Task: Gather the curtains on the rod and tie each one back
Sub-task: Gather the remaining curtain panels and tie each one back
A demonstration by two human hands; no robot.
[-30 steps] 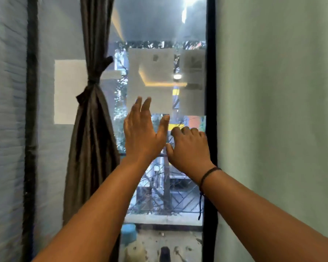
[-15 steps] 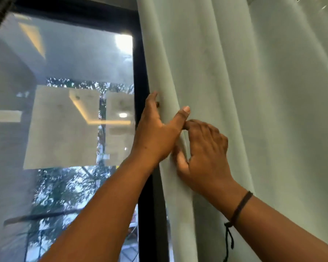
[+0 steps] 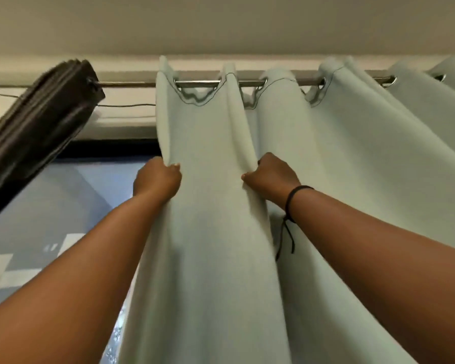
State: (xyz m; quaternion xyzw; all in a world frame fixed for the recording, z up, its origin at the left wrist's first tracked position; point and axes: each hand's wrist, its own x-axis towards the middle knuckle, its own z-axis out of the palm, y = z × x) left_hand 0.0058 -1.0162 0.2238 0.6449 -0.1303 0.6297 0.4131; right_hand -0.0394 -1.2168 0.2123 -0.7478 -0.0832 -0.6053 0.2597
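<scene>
Gathering the pale curtain (image 3: pixel 221 232): left hand (image 3: pixel 159 179) grips its edge, right hand (image 3: pixel 271 176) a fold. Next, probably, slide its rings along the rod (image 3: pixel 132 84).

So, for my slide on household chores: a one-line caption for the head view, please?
Both hands, left and right, grip folds of the pale green curtain below the rod.

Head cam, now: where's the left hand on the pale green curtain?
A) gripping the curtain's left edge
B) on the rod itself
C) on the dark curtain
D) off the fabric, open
A: the left hand is closed around the left edge of the pale green curtain, well below the rod and apart from the bunched dark curtain; the right hand pinches a fold further right.
</scene>
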